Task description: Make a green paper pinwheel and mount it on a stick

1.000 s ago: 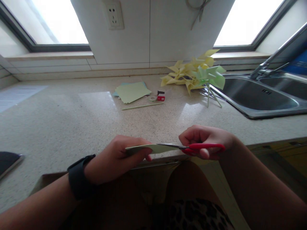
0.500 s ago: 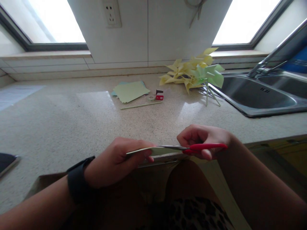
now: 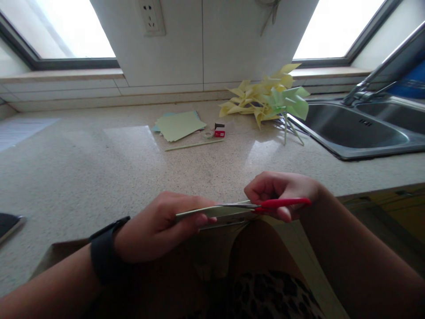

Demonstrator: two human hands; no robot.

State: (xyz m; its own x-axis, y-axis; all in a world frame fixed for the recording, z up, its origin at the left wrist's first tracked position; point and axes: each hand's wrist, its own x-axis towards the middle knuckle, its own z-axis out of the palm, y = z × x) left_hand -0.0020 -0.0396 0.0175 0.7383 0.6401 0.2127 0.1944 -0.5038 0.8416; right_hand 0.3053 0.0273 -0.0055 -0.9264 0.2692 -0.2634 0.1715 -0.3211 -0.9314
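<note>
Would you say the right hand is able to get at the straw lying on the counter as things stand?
Probably not right away: the right hand is shut on the red scissors, blades in the paper. The straw lies farther back on the counter, with nothing between.

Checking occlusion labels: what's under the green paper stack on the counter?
A blue sheet's edges poke out from under the green paper stack at its left and top. How many sheets, or anything else beneath, is covered. The stack lies on the counter.
</note>
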